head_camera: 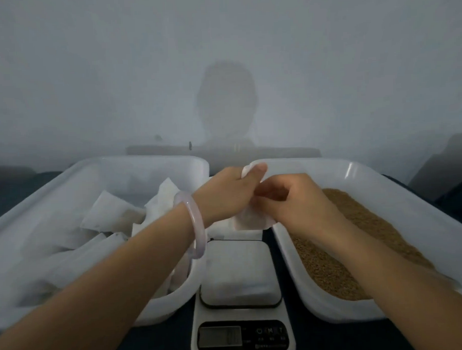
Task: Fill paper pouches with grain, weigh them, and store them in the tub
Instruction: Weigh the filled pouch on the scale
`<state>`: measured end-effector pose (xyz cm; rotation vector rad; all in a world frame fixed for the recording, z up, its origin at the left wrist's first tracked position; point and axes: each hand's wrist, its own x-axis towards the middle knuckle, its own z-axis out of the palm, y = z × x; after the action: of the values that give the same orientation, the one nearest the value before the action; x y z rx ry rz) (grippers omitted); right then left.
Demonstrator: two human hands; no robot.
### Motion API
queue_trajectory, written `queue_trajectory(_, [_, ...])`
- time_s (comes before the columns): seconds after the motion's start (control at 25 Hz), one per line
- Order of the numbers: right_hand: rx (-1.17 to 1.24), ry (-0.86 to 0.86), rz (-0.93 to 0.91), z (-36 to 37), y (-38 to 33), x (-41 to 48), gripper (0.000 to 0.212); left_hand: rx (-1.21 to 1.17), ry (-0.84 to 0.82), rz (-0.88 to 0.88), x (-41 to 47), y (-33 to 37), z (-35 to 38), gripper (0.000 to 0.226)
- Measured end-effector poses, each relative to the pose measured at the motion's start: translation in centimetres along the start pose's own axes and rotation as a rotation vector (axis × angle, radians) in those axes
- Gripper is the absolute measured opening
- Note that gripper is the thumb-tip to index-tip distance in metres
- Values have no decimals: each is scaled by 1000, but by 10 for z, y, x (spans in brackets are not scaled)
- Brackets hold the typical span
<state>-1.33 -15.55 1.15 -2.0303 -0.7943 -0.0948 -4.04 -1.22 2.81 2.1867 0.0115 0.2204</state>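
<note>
A white paper pouch (pixel 248 221) hangs in the air above the gap between two tubs. My left hand (pixel 230 190) grips its upper edge, a corner of paper showing past the thumb. My right hand (pixel 291 201) has its fingers curled at the pouch's mouth; the fingertips are hidden. The right white tub (pixel 355 168) holds brown grain (pixel 358 238). The left white tub (pixel 135 162) holds several white pouches (pixel 113 213). A white digital scale (pixel 241 300) sits between the tubs near me, its platform bare.
A stack of flat white pouches (pixel 237 234) lies just behind the scale. The tubs and scale rest on a dark tabletop (pixel 335 338). A pale wall with my shadow stands close behind. A pale bangle (pixel 195 228) circles my left wrist.
</note>
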Motion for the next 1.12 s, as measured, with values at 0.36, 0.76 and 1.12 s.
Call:
queue_trajectory(0.36, [-96,-103,-35,26,25,3,40,172,-100,-85,0,-38,14,64])
queue_trajectory(0.76, [-115,-200,-34,28,29,-3,33,279,-290,128,-4,-52,-18,29])
queue_trajectory(1.12, [-228,-243,24,25,28,-4,38,486,-273,172,-7,-56,-12,21])
